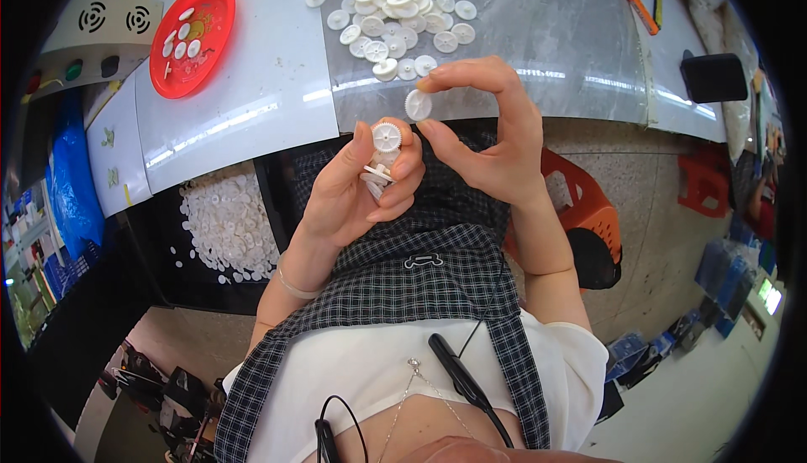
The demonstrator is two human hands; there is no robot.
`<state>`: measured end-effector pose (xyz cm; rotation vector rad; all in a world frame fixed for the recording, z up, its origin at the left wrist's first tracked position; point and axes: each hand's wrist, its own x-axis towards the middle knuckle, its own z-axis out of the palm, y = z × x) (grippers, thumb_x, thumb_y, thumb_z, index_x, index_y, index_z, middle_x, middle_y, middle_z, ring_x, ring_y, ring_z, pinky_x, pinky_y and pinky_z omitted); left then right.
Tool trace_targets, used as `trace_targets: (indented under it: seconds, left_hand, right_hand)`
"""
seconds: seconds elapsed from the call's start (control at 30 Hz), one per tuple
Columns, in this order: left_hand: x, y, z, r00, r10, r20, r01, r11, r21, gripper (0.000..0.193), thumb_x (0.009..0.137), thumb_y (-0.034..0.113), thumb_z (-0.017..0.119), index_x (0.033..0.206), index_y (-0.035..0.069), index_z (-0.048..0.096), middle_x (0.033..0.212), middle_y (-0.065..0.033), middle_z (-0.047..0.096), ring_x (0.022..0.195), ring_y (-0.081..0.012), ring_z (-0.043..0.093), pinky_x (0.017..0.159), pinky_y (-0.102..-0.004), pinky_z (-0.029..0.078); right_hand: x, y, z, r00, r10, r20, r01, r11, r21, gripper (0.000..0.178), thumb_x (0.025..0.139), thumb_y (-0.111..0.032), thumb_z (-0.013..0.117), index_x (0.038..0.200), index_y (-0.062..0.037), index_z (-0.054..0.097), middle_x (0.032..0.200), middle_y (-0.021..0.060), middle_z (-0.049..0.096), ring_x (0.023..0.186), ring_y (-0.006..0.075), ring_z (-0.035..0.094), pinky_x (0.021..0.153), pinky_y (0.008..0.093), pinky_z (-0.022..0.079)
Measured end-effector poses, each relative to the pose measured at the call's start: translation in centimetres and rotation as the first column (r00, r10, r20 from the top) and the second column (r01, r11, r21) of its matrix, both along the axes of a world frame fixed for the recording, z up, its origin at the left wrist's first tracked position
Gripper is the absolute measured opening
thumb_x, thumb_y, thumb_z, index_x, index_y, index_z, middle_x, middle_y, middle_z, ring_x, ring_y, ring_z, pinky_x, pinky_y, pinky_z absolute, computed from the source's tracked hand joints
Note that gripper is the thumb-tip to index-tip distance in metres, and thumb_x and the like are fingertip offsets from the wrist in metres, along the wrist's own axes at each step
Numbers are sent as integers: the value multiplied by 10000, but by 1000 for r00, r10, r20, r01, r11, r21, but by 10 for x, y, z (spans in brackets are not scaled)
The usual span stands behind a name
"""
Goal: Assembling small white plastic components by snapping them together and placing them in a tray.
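My left hand is closed around several small white plastic gears, with one toothed gear showing face-up between thumb and forefinger. Below that gear, others sit stacked or tilted against my curled fingers. A single white gear is pinched by its edge between the thumb and forefinger of my right hand, just right of and above my left hand. Both hands are held in front of the table's near edge. Beyond them, a loose heap of white gears is spread on the grey tabletop.
A red plate with several white gears lies on the table's left. Lower left, a black bin holds many small white parts. An orange cutter and a black rectangular object are at right; an orange stool stands beneath.
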<state>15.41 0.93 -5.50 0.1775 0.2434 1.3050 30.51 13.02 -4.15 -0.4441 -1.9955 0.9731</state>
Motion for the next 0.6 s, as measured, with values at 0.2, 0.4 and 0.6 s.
trace_targets:
  seconds: [0.2,0.4,0.6]
  left_hand:
    - [0,0,-1,1000,-7,19,7,1000,14,489,1035,448,278,1159,34,508,889,-36,491,623,-74,415,422,-178,349]
    - [0,0,10,975,20,-222,-41,995,-89,428,1026,395,369,1179,14,493,877,-42,528,594,-74,436,418,-188,341]
    - [4,2,17,883,41,-467,-109,987,-120,451,1011,405,399,1184,-2,487,811,-28,568,553,-58,447,415,-189,324]
  right_hand:
    - [1,3,-5,998,-36,44,35,999,7,416,708,16,741,1095,-35,598,1008,81,662,939,193,630,832,302,482]
    - [2,-3,3,998,53,-40,-57,993,-100,440,713,25,731,1129,-26,598,1016,79,650,916,190,617,786,291,496]
    - [-1,-12,8,993,122,3,-121,988,-97,472,700,28,732,1149,-31,600,1024,84,658,896,188,613,738,282,501]
